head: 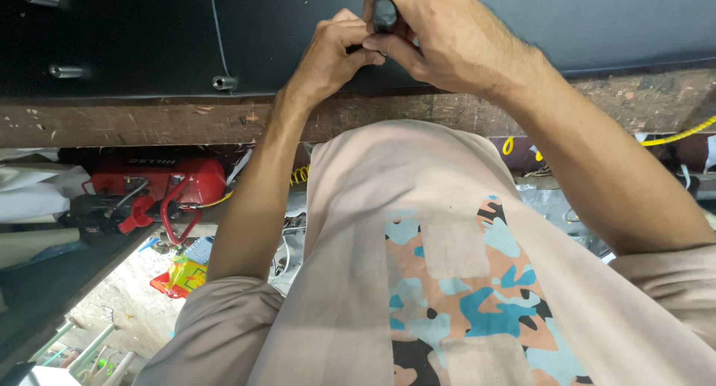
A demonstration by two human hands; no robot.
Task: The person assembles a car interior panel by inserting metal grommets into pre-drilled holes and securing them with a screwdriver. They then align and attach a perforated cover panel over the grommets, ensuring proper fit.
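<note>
Your pale pink shirt with its camouflage patch fills the foreground, pressed to the worn wooden edge of the worktop, on which a large black panel with metal studs lies. Over that panel, at the top of the view, your right hand is clenched around a small black tool handle, while your left hand pinches closed just beneath it, touching the right.

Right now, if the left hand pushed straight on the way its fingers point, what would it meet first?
The left hand points up and to the right, straight at the right hand and the black tool handle in that hand's grip. They already look to be touching, though depth is unclear.
</note>
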